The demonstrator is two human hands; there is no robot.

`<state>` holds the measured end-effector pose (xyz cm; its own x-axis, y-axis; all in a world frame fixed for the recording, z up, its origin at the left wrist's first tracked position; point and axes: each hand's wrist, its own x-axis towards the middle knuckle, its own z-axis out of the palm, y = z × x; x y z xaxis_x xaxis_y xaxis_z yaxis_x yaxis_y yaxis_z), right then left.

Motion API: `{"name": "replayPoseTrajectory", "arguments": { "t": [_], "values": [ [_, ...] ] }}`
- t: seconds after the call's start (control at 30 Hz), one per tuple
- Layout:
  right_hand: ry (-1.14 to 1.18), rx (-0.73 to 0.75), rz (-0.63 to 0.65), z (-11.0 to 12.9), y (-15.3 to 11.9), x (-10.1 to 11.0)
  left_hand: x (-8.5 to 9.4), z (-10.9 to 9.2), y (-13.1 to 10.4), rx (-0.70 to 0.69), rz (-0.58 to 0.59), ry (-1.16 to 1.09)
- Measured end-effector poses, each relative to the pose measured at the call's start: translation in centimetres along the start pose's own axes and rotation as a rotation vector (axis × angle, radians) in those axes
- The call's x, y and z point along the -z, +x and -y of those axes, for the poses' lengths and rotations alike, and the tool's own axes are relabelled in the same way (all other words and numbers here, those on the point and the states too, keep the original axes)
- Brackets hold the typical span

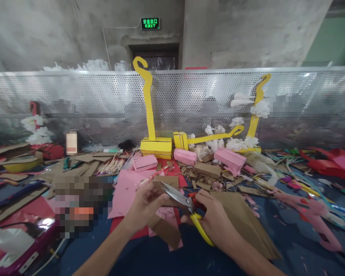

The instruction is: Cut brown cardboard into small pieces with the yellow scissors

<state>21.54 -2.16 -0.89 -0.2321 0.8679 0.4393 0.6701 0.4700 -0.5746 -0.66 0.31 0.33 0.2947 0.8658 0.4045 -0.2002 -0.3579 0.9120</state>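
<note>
My right hand (208, 214) is closed around the red and yellow handles of a pair of scissors (176, 195), whose blades point up and left. The blade tips reach the fingers of my left hand (146, 203), which is pinched on a piece of brown cardboard (165, 229). That strip slants down and right below the scissors. Under both hands lie pink paper (126, 191) and red paper. Beyond them sit small pink boxes (144, 163) and a yellow box (156, 148) with a tall hooked yellow strip standing on it.
A pink glue gun (313, 214) lies at the right, near a brown cardboard sheet (241, 218). Cardboard scraps (208, 170) fill the middle. At the left is a purple tissue box (31, 249). A perforated metal panel (103, 103) runs behind.
</note>
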Motion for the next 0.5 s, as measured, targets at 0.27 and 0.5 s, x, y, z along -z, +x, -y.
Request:
{"name": "replayPoseTrajectory", "arguments": {
  "t": [0.27, 0.5],
  "values": [
    [0.002, -0.020, 0.015, 1.03, -0.30, 0.27, -0.50, -0.06, -0.17, -0.023, 0.021, 0.149],
    [-0.015, -0.003, -0.011, 0.24, -0.09, -0.06, -0.31, 0.31, -0.27, -0.011, 0.017, 0.135]
  ]
}}
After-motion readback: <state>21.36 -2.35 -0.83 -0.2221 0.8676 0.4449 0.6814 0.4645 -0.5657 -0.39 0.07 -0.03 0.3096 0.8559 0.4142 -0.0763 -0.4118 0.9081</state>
